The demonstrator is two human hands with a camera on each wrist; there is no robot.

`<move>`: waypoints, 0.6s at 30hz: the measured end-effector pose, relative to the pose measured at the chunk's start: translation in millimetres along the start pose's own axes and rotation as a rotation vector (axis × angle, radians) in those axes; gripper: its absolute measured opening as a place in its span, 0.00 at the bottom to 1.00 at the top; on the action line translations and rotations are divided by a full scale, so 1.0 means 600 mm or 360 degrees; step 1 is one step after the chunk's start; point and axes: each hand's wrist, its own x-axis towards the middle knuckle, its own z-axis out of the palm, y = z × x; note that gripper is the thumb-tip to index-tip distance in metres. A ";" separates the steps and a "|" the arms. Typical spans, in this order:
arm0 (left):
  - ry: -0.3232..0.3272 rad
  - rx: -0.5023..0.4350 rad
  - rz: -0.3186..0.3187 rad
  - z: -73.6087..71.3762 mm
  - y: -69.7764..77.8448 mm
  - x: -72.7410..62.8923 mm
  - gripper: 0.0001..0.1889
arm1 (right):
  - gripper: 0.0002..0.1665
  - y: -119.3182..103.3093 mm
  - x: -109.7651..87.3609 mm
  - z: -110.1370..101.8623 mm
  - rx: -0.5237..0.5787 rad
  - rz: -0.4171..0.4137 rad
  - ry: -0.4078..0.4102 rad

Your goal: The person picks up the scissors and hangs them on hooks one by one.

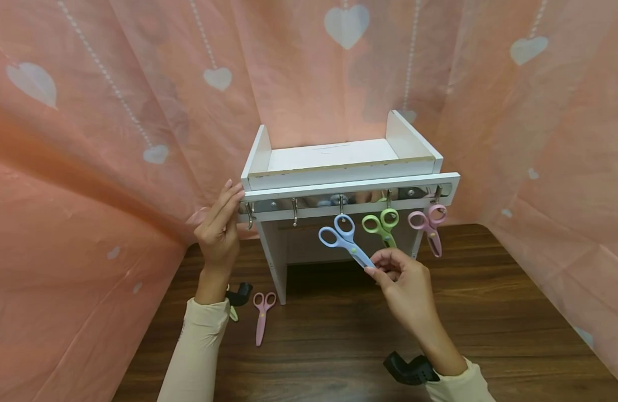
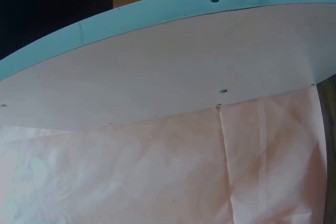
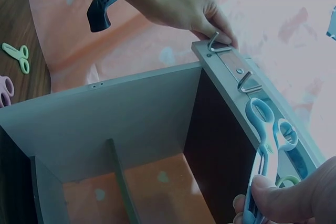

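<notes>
My right hand (image 1: 404,279) pinches blue scissors (image 1: 346,240) by the blades, handles up. One handle loop overlaps the tip of the middle hook (image 1: 341,202) on a white hook rail (image 1: 359,186). Green scissors (image 1: 384,224) hang from the hook to its right, and pink scissors (image 1: 429,223) from the rightmost one. At the rail's left end my left hand (image 1: 219,226) grips the board; the right wrist view shows its thumb and fingers (image 3: 231,32) at the corner. The left wrist view shows only the white side panel (image 2: 157,72) and curtain.
The rail fronts a white shelf unit (image 1: 339,156) standing on a wooden table (image 1: 329,346). Two hooks (image 1: 295,212) on the left hold nothing. Another pink pair of scissors (image 1: 261,318) lies on the table, beside green scissors (image 3: 18,56). A pink curtain (image 1: 113,195) surrounds the table.
</notes>
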 end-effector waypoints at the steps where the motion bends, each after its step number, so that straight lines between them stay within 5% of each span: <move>1: 0.0002 0.0005 -0.0001 0.000 0.000 -0.001 0.15 | 0.09 0.000 0.001 0.000 -0.0001 -0.0001 -0.0003; 18: -0.0005 0.0007 -0.0009 0.000 0.006 0.002 0.15 | 0.07 0.009 0.004 0.006 0.0028 0.0039 -0.0016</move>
